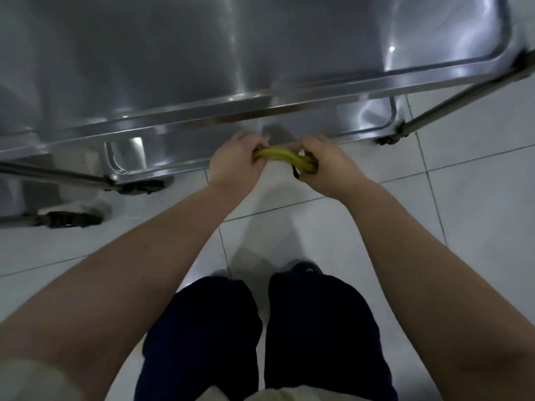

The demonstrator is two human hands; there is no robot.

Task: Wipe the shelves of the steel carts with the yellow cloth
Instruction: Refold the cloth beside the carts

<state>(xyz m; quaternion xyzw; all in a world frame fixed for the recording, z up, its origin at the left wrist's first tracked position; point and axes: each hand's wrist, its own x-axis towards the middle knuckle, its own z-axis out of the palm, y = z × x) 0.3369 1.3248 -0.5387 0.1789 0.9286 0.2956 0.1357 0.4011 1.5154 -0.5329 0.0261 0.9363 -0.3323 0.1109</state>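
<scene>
- White floor tiles (pixel 477 198) lie beneath the steel cart (pixel 202 68).
- I see the yellow cloth (pixel 282 156), just before the cart's lower shelf (pixel 367 118), bunched between the left hand (pixel 234 166) and right hand (pixel 330 166), fingers curled pinching its ends.
- I judge it light, limp; best gripped wadded.

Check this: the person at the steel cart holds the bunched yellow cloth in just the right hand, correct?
No. The head view shows both the left hand and right hand gripping the yellow cloth at the steel cart.

No readable text, label, brand or number anywhere in view.
</scene>
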